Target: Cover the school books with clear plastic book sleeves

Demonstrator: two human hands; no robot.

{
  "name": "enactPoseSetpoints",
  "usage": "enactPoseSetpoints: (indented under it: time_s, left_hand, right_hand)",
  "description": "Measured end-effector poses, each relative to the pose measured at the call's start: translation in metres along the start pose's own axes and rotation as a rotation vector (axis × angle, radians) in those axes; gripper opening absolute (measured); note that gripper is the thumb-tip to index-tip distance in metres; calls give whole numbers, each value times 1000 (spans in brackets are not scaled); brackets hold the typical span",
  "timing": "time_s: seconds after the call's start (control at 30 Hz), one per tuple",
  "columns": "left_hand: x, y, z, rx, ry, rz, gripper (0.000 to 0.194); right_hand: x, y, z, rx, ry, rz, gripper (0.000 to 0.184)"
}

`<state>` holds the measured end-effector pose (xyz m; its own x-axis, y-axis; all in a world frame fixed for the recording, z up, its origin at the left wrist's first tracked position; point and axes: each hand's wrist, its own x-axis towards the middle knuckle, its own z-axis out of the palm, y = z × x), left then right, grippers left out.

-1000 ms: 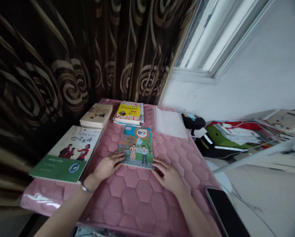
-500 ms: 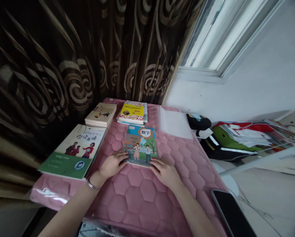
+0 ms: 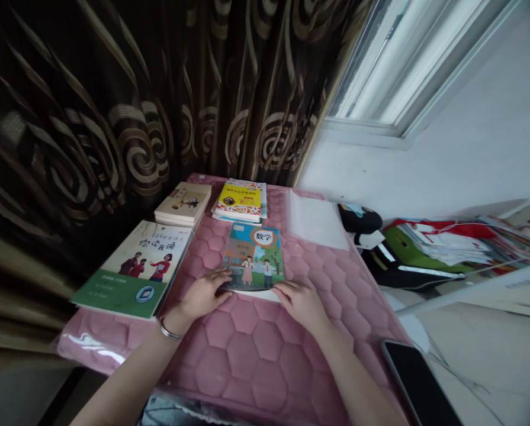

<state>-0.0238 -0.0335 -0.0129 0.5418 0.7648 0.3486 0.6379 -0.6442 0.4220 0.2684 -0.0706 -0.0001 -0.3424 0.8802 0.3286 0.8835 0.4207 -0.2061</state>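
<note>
A blue-topped maths textbook [image 3: 253,257] lies in front of me on the pink quilted table cover [image 3: 247,343]. Along its near edge the cover is lifted a little, and a strip of white page shows beneath. My right hand [image 3: 301,302] pinches the near right corner of the cover between thumb and fingers. At the near left corner, my left hand [image 3: 206,294] grips the book, fingers on top and thumb at the edge. The left wrist wears a silver bracelet [image 3: 170,331].
To the left lies a green-and-white book [image 3: 135,269], with a stack of beige books [image 3: 183,204] behind it. A yellow-covered book [image 3: 242,198] tops another pile at the back. A clear plastic sleeve [image 3: 315,219] and a phone [image 3: 418,378] lie on the right.
The textbook's near cover edge has risen, exposing white paper below it. My right hand has closed on the corner. The view has shifted slightly.
</note>
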Motion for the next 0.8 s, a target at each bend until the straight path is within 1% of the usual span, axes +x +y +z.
enactPoseSetpoints:
  time_s: [0.13,0.33,0.47,0.6,0.7,0.8]
  left_hand:
    - [0,3,0,-11,0,-50,19]
    - [0,-3,2,-82,22,-3,8]
    - [0,-6,4,-104,36,3,8]
    - [0,-6,4,-96,26,-2,9]
    - [0,-4,4,-86,20,-7,8]
    - [0,-3,3,-73,8,-13,8]
  right_hand:
    - [6,1,-4,-8,-14,19,36]
    - [11,3,-7,66,-8,63,28]
    - [8,3,-6,129,14,60,22]
    - [-2,1,-3,191,52,-5,15]
    - [-12,1,3,129,70,-74,15]
    - [-17,2,9,65,85,-106,18]
